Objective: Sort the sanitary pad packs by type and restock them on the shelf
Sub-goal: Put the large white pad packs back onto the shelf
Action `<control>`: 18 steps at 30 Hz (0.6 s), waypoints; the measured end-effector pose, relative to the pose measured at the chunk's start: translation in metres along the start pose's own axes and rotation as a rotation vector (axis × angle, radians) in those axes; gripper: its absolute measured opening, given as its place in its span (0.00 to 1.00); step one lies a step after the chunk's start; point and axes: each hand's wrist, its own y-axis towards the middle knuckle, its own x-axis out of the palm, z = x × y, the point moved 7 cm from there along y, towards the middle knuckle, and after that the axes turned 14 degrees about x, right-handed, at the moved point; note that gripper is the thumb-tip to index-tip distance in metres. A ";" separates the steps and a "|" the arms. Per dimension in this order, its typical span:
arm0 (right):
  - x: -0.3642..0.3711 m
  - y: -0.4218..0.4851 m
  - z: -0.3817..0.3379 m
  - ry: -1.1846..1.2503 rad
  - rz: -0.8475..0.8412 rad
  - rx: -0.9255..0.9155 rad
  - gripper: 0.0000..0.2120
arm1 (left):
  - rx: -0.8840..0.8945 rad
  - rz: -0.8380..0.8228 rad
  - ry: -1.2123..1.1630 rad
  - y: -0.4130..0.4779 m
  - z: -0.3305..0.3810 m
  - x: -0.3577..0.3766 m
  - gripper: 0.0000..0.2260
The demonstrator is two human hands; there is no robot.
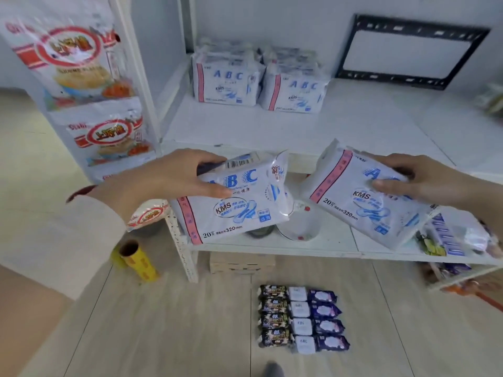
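The left hand reaches in from the lower left, in a pale sleeve with a dark red cuff. It clamps a white sanitary pad pack at its upper left corner, thumb flat on the printed front and fingers curled over the top edge by the barcode. The right hand comes in from the right edge and pinches a second matching pack the same way, thumb on the front and fingers hooked over the top. Both packs hang in the air in front of the white shelf, level with its upper board's front edge and apart from each other. The left pack is nearly level and the right one slopes down to the right. At the back of that upper board stand two stacks of similar packs side by side, and a black frame leans against the wall to their right. Red and white snack bags hang along the shelf's left post. A clear glass bowl sits on the lower board behind the held packs. On the floor below lie rows of small dark and white packets, with a yellow roll near the shelf leg.
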 end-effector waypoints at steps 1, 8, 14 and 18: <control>-0.007 0.008 -0.002 -0.007 -0.006 -0.019 0.22 | -0.019 0.023 0.008 0.008 0.001 -0.006 0.37; -0.050 0.078 -0.014 -0.036 -0.027 -0.122 0.27 | -0.073 0.110 0.132 0.064 0.007 -0.041 0.39; -0.063 0.134 -0.025 -0.047 -0.055 -0.160 0.37 | -0.106 0.126 0.203 0.104 0.008 -0.066 0.38; -0.067 0.158 -0.036 -0.105 -0.006 -0.205 0.36 | -0.088 0.104 0.295 0.127 -0.002 -0.081 0.37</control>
